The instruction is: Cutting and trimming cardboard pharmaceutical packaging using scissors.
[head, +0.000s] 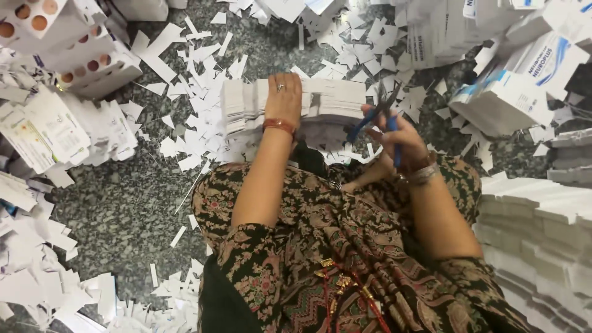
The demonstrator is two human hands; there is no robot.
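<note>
My left hand (283, 98) lies flat on top of a thick stack of white paper sheets (327, 98) set on the speckled stone floor, fingers spread, a ring on one finger and a red bangle at the wrist. My right hand (398, 139) grips blue-handled scissors (377, 117), whose dark blades point toward the right end of the stack. Several bangles circle the right wrist. My lap in patterned fabric fills the lower middle.
White paper offcuts (191, 86) litter the floor around the stack. Piles of printed flat cartons sit at the left (43, 123) and upper right (524, 80). A tall stack of white sheets (542, 234) stands at the right. Cards with round holes (68, 43) lie upper left.
</note>
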